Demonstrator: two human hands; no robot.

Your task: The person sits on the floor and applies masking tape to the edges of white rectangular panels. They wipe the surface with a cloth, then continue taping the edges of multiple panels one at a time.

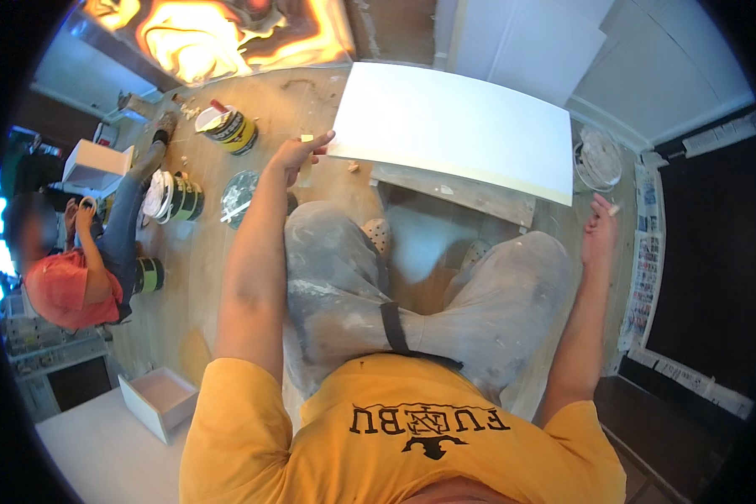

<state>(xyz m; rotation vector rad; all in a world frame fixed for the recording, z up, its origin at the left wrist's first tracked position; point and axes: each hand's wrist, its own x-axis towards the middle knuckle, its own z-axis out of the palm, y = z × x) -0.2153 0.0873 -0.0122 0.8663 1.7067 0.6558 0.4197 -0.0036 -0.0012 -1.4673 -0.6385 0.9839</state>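
Observation:
A white flat panel [453,126] lies across a worn wooden bench [460,192] in front of my knees. Pale yellow masking tape [510,184] runs along its near edge. At the panel's left corner, my left hand [297,154] has thumb and fingers closed on the edge. A short yellow strip [307,165], which looks like tape, shows by these fingers. Just off the right corner is my right hand [598,223], its fingers loosely curled and apart from the panel. A small pale bit [614,210] is at its fingertips; blur hides how it is held.
Left on the floor stand a yellow-and-black bucket [236,132], a white-smeared bucket [186,195] and a round tub [239,195]. Another bucket [598,164] stands right of the panel. A seated person [79,283] holds a tape roll [88,203]. A drawer [160,400] sits lower left.

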